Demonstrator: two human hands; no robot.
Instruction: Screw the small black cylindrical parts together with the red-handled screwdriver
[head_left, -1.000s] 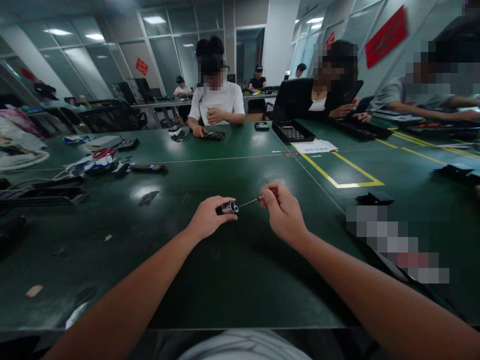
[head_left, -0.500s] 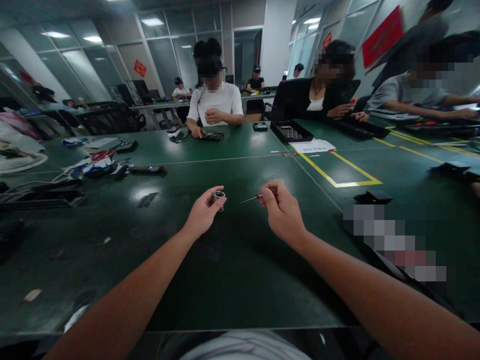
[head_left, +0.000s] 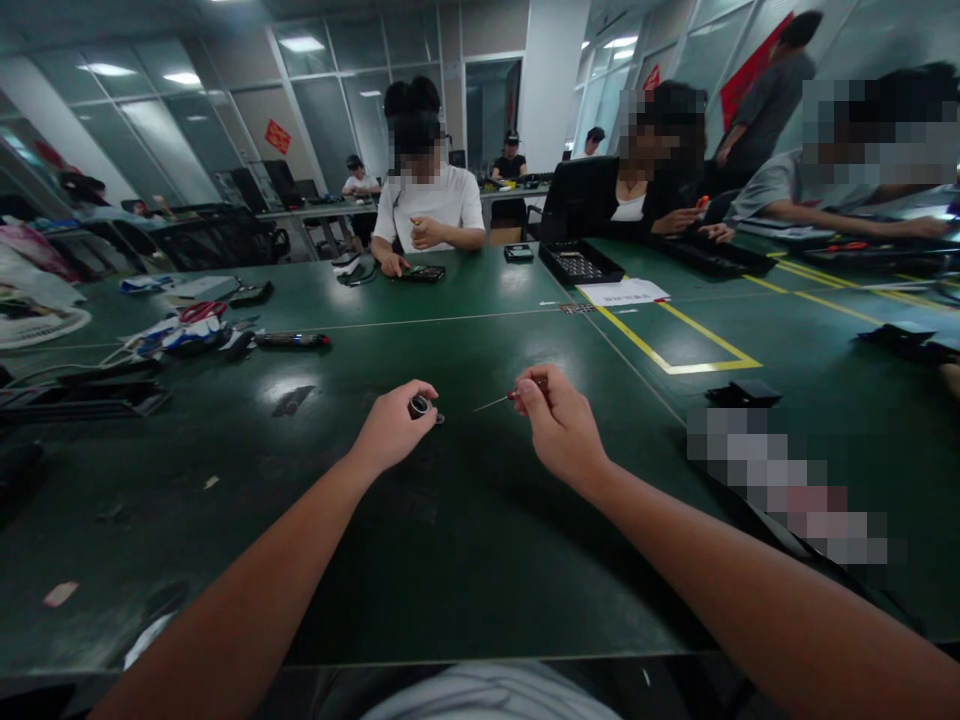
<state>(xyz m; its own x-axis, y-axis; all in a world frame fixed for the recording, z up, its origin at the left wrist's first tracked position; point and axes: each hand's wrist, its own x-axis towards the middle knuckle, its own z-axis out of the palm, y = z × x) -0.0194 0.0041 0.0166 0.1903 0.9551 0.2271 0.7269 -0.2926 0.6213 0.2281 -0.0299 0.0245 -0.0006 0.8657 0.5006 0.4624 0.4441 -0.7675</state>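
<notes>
My left hand [head_left: 390, 428] is closed around a small dark cylindrical part [head_left: 419, 406] with a silvery rim. The part is tilted, and my fingers hide much of it; a small grey end shows below the fingertips. To the right, my right hand [head_left: 561, 420] grips a thin screwdriver [head_left: 492, 404] with a red handle, most of it hidden in the fist. Its slender metal shaft points left toward the part, with a gap between them. Both hands are held above the green table [head_left: 450, 560].
Pliers with red handles [head_left: 202, 311], cables and a dark pen-like tool [head_left: 292, 341] lie at the left. A black tray [head_left: 581, 264] and white paper [head_left: 622, 291] are at the back. A small black piece [head_left: 744, 393] sits at the right. Co-workers [head_left: 431, 205] sit opposite.
My left hand has turned the cylindrical part, so its silvery rim is now tilted toward me and has shifted slightly left and down. My right hand and the screwdriver have barely moved.
</notes>
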